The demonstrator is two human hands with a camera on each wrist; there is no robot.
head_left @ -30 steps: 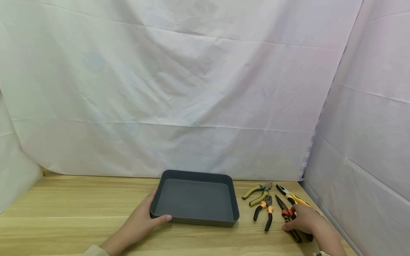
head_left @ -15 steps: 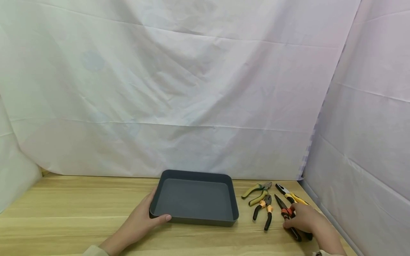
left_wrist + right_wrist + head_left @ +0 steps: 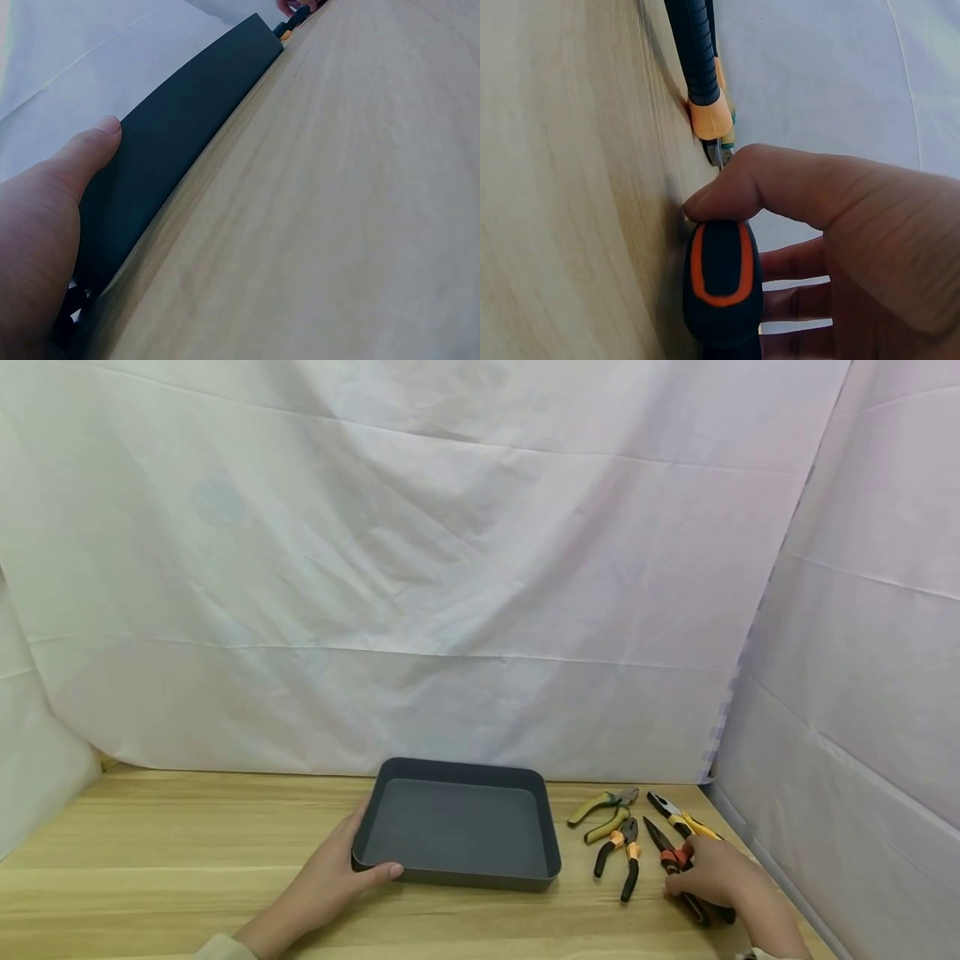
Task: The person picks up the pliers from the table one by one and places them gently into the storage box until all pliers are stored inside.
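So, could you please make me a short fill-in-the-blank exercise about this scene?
The left hand holds the dark tray around its near ____ corner.
The right hand grips the red-and-black pliers, to the ____ of the tray.
Of the green-handled pliers and the orange-and-black pliers, the ____ pair appears lower in the head view.
Missing words: left; right; orange-and-black.

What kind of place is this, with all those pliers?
It's probably a small work booth, maybe for filming or practice. White sheets hang behind the wood-look table and along its sides, and pliers lie beside a tray.
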